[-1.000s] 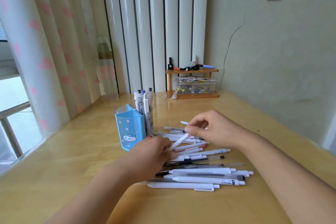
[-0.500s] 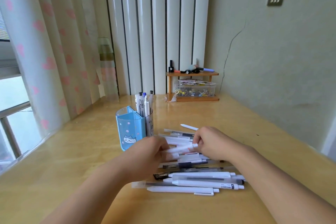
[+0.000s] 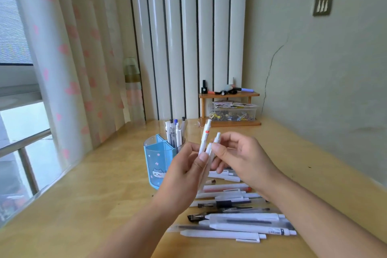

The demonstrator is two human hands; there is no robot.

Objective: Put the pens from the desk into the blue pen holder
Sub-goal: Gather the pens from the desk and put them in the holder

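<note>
Lifting a few white pens point(image 3: 206, 142) off the table point(image 3: 104, 184) now, both hands point(image 3: 184, 172) pinching them beside the blue pen holder point(image 3: 158, 163); drop-in next, plenty left.

glossy pale wooden desk point(image 3: 88, 190); translucent blue plastic pen holder point(image 3: 157, 163), smooth; matt white plastic pens point(image 3: 236, 226); sheer cloth curtain with pink hearts point(image 3: 62, 52); rough painted wall point(image 3: 324, 69).
</note>
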